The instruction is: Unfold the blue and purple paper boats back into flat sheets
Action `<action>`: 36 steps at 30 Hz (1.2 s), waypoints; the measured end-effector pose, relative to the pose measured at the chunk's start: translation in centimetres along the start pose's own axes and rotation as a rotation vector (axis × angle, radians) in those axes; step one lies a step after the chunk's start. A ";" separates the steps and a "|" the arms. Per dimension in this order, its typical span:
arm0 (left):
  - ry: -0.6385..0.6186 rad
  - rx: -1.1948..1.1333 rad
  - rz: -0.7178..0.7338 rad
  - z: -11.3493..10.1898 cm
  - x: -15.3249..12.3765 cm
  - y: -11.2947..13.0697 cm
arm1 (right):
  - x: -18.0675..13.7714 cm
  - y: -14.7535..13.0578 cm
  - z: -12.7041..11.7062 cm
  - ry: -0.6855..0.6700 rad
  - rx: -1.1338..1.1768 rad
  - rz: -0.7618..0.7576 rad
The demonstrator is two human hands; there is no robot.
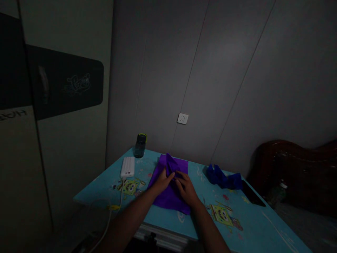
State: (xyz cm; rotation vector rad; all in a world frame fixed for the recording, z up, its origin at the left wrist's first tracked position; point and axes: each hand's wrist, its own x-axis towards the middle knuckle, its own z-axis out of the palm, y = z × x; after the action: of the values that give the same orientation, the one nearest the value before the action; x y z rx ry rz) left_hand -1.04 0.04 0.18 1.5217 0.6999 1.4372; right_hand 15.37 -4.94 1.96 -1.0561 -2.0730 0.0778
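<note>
A purple cloth (168,198) lies on the light-blue cartoon-printed table (237,225), partly bunched up at its far end. My left hand (163,181) rests on the cloth's middle with the fingers pinching a fold. My right hand (186,187) sits right beside it on the cloth, fingers curled and touching the same fold. Both forearms reach in from the bottom of the view.
A crumpled dark-blue cloth (223,178) lies to the right, next to a dark phone (253,195). A white power bank (127,167) with a cable and a dark bottle (139,145) stand at the far left. A cabinet is left, a dark wooden headboard (295,168) right.
</note>
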 end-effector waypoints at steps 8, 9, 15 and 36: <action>0.010 -0.066 -0.017 0.0 0.0 0.2 | -0.1 0.7 0.3 0.139 0.054 0.070; 0.019 -0.064 -0.028 0.0 -0.1 0.3 | -0.1 0.7 0.3 0.149 0.053 0.077; 0.102 -0.087 -0.158 0.0 -0.3 0.9 | -0.1 1.0 0.5 0.101 0.060 0.086; 0.029 -0.317 -0.317 -0.3 -0.1 -1.1 | 0.4 2.6 0.5 0.135 0.602 0.418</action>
State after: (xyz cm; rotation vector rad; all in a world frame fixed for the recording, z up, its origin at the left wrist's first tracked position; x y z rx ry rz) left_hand -1.14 0.54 -0.88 1.0940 0.6609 1.2615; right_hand 16.56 -2.81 0.90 -1.0477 -1.5255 0.7667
